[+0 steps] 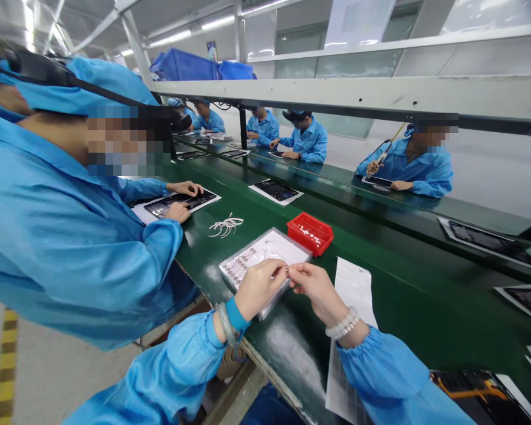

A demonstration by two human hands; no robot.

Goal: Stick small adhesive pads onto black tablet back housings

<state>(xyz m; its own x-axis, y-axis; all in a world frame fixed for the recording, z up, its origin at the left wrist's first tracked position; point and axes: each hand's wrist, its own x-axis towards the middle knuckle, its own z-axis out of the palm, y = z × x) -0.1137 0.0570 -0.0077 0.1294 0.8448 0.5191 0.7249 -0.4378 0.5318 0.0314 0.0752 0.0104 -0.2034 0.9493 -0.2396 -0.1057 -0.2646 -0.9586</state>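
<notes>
My left hand (262, 284) and my right hand (310, 283) meet fingertip to fingertip above the right side of a clear plastic tray (265, 313). Both are closed in a pinch on one tiny part (287, 269), too small and too covered by fingers to name. Inside the tray, small parts with thin wires (241, 264) lie in rows on a white sheet (287, 247). Just behind the tray stands a red bin (304, 241) with several small white pieces in it. Right of my right hand, a white sheet with a strip (353, 284) lies on the green bench.
White curled strips (225, 225) lie left of the tray. At the left a co-worker (84, 224) handles a dark tablet-like device (199, 203). More such devices, like one (276, 189) behind the bin and one (487, 392) at lower right, rest on the green bench (407, 295). A shelf beam (358, 97) crosses overhead.
</notes>
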